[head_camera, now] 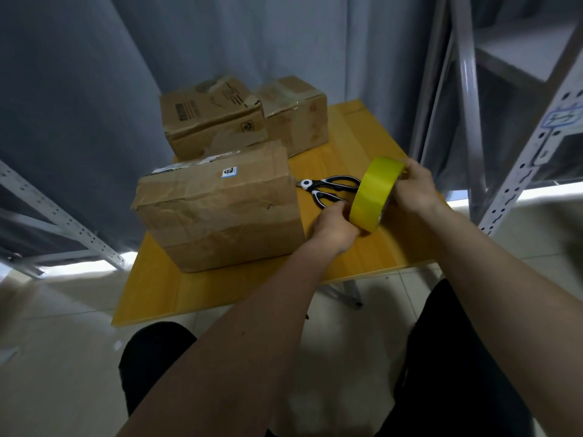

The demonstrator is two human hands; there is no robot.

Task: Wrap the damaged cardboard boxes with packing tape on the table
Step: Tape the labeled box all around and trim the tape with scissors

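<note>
Dim, bluish light — bright glare at floor level behind; edges blurred and bowed by wide-angle.

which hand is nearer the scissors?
Left. The left hand grips the near edge of the tape roll, right beside the scissors' handles. The right hand holds the roll's far side, with the roll between it and the scissors.

yellow tape roll, brown boxes, black-white scissors, seemingly grey curtain

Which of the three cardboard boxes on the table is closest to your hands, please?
The large crumpled box at the table's front, bearing a small blue-and-white sticker. The left hand is right beside it; the other two boxes sit behind it.
</note>
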